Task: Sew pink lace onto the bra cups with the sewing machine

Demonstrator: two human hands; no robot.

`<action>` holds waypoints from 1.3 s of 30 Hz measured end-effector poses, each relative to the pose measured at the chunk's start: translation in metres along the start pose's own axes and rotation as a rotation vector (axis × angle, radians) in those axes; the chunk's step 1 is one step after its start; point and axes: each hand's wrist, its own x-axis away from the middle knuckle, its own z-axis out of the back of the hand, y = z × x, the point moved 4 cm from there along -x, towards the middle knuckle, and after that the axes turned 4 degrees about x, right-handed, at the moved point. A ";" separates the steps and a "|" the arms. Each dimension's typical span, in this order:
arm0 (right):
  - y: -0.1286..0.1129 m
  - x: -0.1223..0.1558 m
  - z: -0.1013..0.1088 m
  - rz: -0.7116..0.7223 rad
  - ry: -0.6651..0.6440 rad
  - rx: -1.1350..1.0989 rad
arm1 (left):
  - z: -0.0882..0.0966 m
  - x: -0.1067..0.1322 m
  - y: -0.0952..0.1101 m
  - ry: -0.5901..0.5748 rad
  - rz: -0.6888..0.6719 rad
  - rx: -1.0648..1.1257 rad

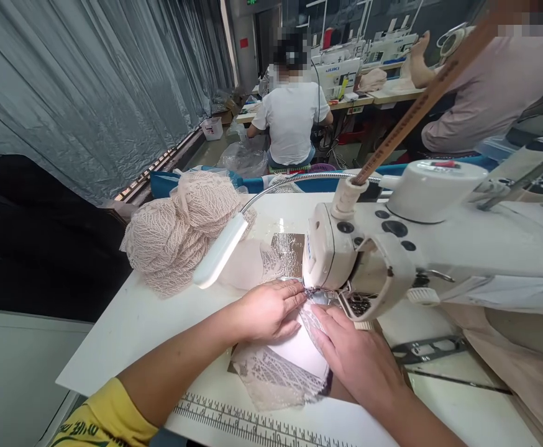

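Lace piece, pale beige with a white lining patch, lies flat on the counter at 6 o'clock of the sewing machine head. Its far end is tucked under the presser foot.

Left hand: grip open, palm down, fingers spread flat on the lace, fingertips just beside the foot. Right hand: grip open too, flat on the piece's right edge, fingers pointing to 11 o'clock. Neither pinches anything; both press the lace to the counter.

Progress, as a judgement: only the leading end is at the needle and most of the piece sits on the near side, so the seam looks barely begun, with nearly the whole length left. No stitches can be made out.

Long axis runs from about 1 o'clock at the foot to 7 o'clock at the near edge, leading end pointing away from the person. The tail end overlaps the printed ruler.

Around: lamp on a gooseneck at 11 o'clock, lace pile at 10 o'clock, well apart from the hands; whether those pieces are sewn, cannot tell. More lace lies past the foot under the lamp. A co-worker sits at 12 o'clock, back turned, at another machine.
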 end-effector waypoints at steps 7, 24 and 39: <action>0.013 0.001 0.006 -0.038 0.030 -0.201 | 0.011 0.003 0.009 0.014 -0.103 -0.161; 0.010 0.013 -0.009 -0.031 -0.050 -0.181 | 0.000 0.012 0.023 0.108 -0.111 -0.100; 0.008 0.006 -0.008 -0.029 -0.060 -0.058 | 0.000 0.011 0.016 0.139 -0.059 -0.069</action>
